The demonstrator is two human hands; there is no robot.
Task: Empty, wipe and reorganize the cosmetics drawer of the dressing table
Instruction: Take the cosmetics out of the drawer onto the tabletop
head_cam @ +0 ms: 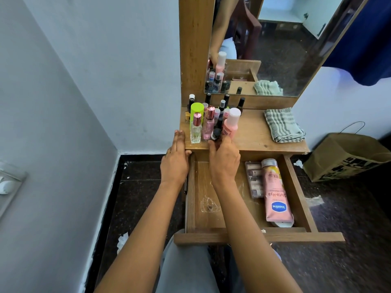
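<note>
Pink Vaseline tube (276, 193) lies lengthwise along the drawer's (191, 187) right wall, nearer my right grip (223, 159), which pinches a small dark bottle (216, 132) just beyond the drawer on the surface (251, 132); my left grip (174, 163) rests flat, fingers straight.

Crowded cosmetic bottles (208, 121) block the wooden desk's (252, 134) left end, a folded grey-striped cloth (283, 125) its right; bare wood between. The open drawer's (191, 187) left half is free; a pink lotion tube (275, 193) lines its right.
</note>
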